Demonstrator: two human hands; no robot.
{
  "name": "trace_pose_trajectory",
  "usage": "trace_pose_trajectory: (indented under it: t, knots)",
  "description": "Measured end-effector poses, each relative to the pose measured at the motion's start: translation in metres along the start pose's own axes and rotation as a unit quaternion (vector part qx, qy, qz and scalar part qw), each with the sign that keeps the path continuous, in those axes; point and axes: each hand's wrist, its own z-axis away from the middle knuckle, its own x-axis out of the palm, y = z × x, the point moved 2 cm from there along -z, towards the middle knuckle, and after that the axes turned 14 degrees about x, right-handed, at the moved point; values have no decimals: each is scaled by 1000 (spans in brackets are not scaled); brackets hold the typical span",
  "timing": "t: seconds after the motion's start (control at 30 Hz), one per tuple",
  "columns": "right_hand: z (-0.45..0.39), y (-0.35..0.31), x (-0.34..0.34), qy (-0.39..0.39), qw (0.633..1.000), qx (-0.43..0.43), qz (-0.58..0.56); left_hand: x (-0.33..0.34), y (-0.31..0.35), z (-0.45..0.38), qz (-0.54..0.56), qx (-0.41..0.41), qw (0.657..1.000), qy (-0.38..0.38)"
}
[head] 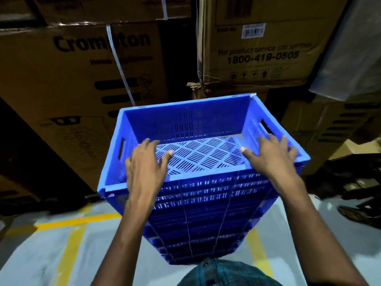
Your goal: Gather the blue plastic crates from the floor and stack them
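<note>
Nearest, a teal checked shirt [224,273] shows at the bottom edge. The stack of blue crates [206,219] rises from the grey floor [41,254] with yellow lines [68,252]. The left hand [145,171] and right hand [270,156] rest with spread, relaxed fingers on the top crate [185,120], over its near rim. Beyond stand cardboard boxes [72,69].
</note>
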Motion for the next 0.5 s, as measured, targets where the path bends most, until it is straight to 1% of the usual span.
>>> trace_pose_trajectory:
  t: [0.07, 0.17, 0.2, 0.23, 0.27, 0.33, 0.4, 0.5]
  knots:
    - [25, -5, 7, 16, 998, -48, -25, -4, 20, 12, 75, 53, 996, 11]
    - [60, -9, 17, 29, 984, -147, -98, -4, 30, 28, 56, 162, 985, 1]
    - [68, -7, 22, 37, 977, -179, -114, -3, 27, 32, 45, 185, 982, -2]
    - [74, -3, 27, 58, 970, -209, -106, -1, 23, 36, 40, 201, 979, 0]
    - [78, 2, 33, 87, 966, -228, -79, -1, 18, 39, 35, 211, 977, 6]
    - [79, 14, 41, 124, 963, -236, -32, 2, 14, 44, 22, 222, 975, 19]
    - [81, 22, 43, 134, 965, -226, -17, 5, 15, 50, 12, 227, 973, 38]
    - [85, 28, 44, 125, 970, -210, -14, 11, 21, 66, 12, 193, 979, 64]
